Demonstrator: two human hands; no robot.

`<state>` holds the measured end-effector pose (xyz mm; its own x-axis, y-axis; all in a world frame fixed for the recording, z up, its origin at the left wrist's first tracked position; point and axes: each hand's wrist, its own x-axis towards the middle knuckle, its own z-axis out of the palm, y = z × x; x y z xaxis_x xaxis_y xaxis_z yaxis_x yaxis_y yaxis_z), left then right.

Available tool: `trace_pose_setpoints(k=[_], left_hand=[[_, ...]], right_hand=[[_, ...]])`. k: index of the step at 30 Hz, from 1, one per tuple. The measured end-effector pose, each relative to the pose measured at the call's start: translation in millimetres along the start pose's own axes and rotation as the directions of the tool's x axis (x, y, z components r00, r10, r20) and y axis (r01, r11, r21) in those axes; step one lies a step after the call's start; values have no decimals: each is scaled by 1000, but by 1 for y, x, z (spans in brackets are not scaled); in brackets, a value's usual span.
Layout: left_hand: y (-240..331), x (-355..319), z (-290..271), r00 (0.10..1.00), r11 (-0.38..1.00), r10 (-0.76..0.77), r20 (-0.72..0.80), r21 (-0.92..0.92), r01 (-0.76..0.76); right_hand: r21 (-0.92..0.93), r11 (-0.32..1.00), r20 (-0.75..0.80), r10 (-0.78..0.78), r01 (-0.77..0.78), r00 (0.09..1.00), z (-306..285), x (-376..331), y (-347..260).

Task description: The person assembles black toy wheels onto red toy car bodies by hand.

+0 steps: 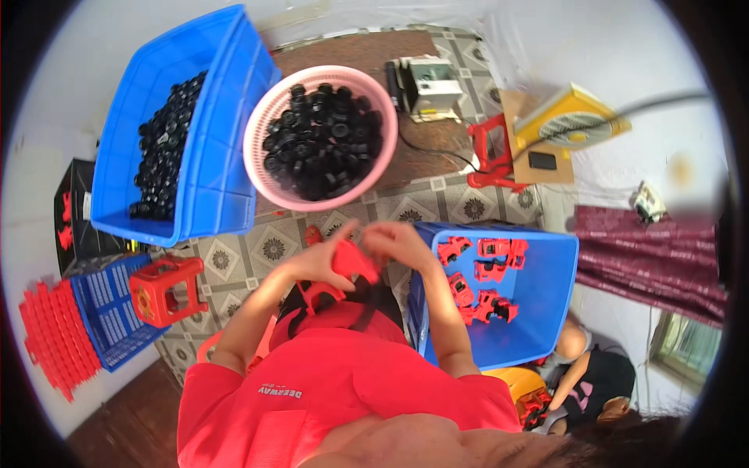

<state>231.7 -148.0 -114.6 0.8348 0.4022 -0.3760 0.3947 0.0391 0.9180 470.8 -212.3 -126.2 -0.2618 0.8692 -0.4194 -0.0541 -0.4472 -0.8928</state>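
Note:
In front of my lap, my left hand (316, 264) is closed around a red plastic toy part (355, 263), thumb below it and fingers above. Just right of that part is my right hand (396, 240), slightly blurred, its fingers curled together; whatever they may pinch is hidden. Another red toy part (321, 294) lies on my lap beneath the left hand. Beyond my hands stands a pink basket (253, 148) heaped with small black toy wheels (324, 140). To the right, a blue bin (530, 327) holds several red toy trucks (491, 300).
A large blue crate (218, 148) of black wheels stands far left, with a red stool (168, 288) and stacked red parts (58, 339) nearer. A yellow fan (573, 117) and phone (542, 161) are far right. At lower right, another person (597, 386) handles red parts.

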Motion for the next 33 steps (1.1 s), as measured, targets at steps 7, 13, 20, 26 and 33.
trace_pose_setpoints(k=[7, 13, 20, 26, 33], left_hand=[[-59, -90, -78, 939, 679, -111, -326, -715, -168], [-68, -76, -93, 870, 319, -163, -464, -860, -399], [-92, -61, -133, 851, 156, -395, -345, -939, -307], [-83, -47, -149, 826, 280, -430, -364, -924, -261], [-97, -31, -134, 717, 585, -301, -628, -716, -381]], right_hand=[[-605, 792, -522, -479, 90, 706, -2, 263, 0], [-738, 503, -633, -285, -450, 720, 6, 343, 18], [-350, 881, -528, -467, 320, 709, 67, 276, -8], [108, 987, -99, -106, 117, 989, 127, 167, -80], [-32, 999, -121, 3, -7, 993, 123, 164, -85]])
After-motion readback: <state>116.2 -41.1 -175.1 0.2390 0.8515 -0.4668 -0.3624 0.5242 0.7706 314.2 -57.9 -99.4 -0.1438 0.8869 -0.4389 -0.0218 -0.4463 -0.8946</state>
